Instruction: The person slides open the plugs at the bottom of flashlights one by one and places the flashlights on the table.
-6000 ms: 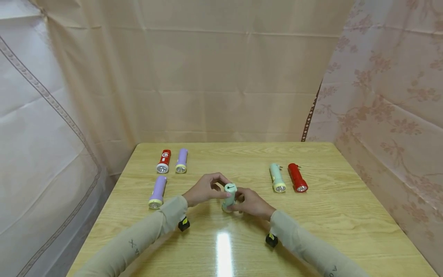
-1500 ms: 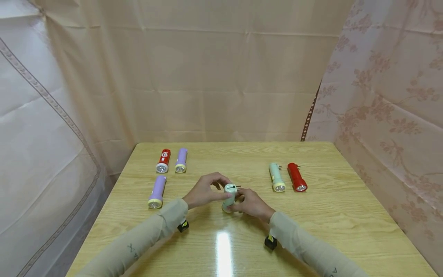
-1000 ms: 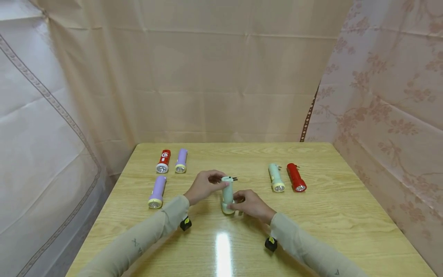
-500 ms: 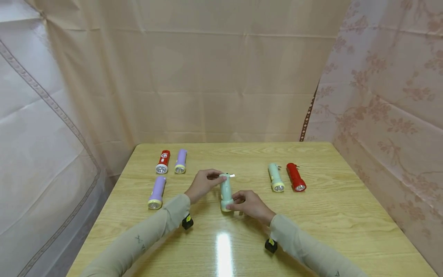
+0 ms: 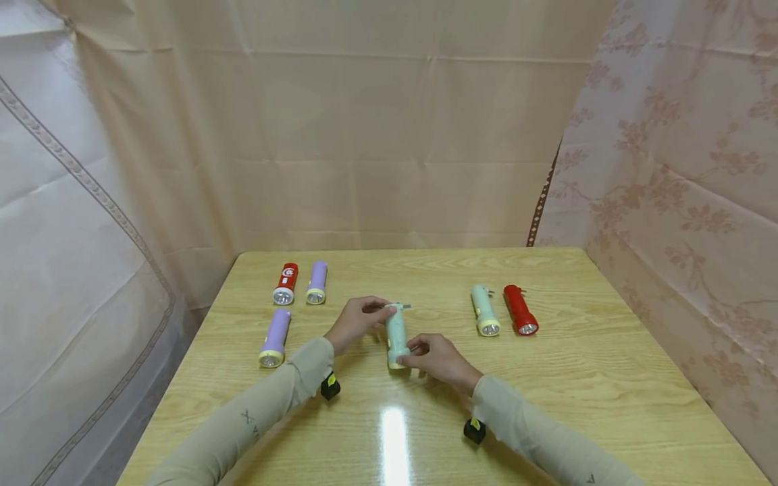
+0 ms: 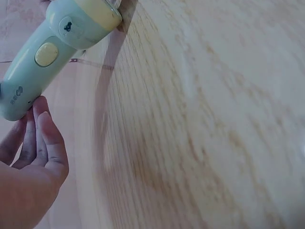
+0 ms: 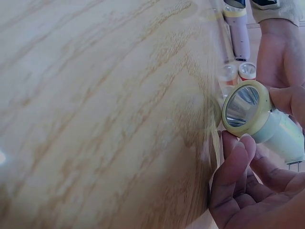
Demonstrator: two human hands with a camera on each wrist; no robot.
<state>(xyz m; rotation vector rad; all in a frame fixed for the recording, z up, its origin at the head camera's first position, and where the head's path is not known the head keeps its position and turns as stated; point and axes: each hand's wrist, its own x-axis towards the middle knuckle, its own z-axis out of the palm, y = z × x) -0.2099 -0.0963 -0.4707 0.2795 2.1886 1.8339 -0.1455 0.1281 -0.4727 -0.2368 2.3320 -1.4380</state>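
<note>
A mint-green flashlight (image 5: 396,336) leans between both hands at mid-table, tail end raised and yellow-rimmed head low. Metal plug prongs (image 5: 406,306) jut rightward from its tail. My left hand (image 5: 357,324) pinches that tail between thumb and fingers; in the left wrist view its fingers (image 6: 44,126) touch the casing, below a cream button (image 6: 46,54). Around the head, my right hand (image 5: 442,360) pinches with thumb and fingertips. The right wrist view shows the lens (image 7: 243,106) close to the tabletop; whether it touches is unclear.
On the left lie a red flashlight with a white rim (image 5: 286,283) and two purple ones, one behind (image 5: 317,282) and one nearer (image 5: 276,337). Another mint flashlight (image 5: 485,310) and a red one (image 5: 520,310), both with prongs out, lie right on the wooden table (image 5: 608,378).
The prongs, folded in six seconds ago, now stick out. The flashlight has tilted from tail-toward-me to leaning away, and my left hand has shifted slightly farther back with its tail.
</note>
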